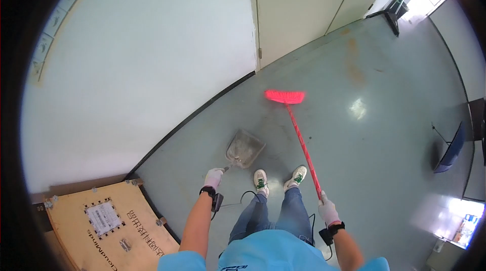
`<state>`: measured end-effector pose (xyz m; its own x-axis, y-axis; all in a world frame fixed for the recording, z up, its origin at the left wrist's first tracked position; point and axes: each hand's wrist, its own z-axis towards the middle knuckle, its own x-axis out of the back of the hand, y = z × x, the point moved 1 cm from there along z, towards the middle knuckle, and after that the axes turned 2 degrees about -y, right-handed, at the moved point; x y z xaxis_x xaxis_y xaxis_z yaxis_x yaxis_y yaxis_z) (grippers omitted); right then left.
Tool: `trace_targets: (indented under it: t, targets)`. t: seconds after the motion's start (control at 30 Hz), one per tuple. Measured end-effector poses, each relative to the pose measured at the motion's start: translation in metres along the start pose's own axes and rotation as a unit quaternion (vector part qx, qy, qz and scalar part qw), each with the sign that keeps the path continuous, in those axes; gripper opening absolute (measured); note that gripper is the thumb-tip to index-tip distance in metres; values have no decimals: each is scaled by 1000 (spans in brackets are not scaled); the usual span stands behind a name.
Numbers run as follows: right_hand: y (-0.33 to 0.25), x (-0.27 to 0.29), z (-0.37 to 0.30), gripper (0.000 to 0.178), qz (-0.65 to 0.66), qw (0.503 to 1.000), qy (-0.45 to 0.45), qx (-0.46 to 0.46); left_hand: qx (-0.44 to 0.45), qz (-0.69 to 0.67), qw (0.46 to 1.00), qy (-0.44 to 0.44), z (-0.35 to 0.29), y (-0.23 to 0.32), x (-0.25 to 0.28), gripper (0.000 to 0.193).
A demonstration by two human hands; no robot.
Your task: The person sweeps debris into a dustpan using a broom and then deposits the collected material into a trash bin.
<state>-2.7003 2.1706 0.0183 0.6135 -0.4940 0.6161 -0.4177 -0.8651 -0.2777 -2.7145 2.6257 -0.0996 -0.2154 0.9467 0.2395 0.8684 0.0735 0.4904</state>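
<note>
From where I stand, I count one red broom (302, 147), one grey dustpan (245, 148), two white-gloved hands, two white sneakers (260, 181) with green laces, one wooden crate (152, 215) and one open dark-blue umbrella (449, 152). The left hand (213, 177) is curled around the dustpan's handle, with the pan just ahead of it and to its right. The right hand (328, 209), well to the right of the dustpan and nearer the person's body, is clamped on the upper part of the broom handle; the bristle head (285, 97) is beyond the dustpan, to its right. The sneakers are near the dustpan, on the body side. Most of the dustpan's handle is hidden in the glove, and I cannot tell whether the pan touches the floor (374, 170). The crate, left of the dustpan, is cut off below.
</note>
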Motion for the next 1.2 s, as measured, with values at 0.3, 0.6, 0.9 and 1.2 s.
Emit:
trace_targets:
  t: [0.3,0.6,0.9,1.2]
  targets:
    - [32,-21,-93,46,-17,994,-110,12,-109,200,969,94,57,10,-19,26]
    - [21,61,-177,46,244,957,-155,-39,-25,123,989,80,27,50,-19,25]
    - [-37,9,-64,52,-66,994,-55,63,-30,41,996,79,20,-17,-6,26]
    - [-32,34,-121,50,24,965,-255,-48,27,16,994,108,17,-35,-7,25]
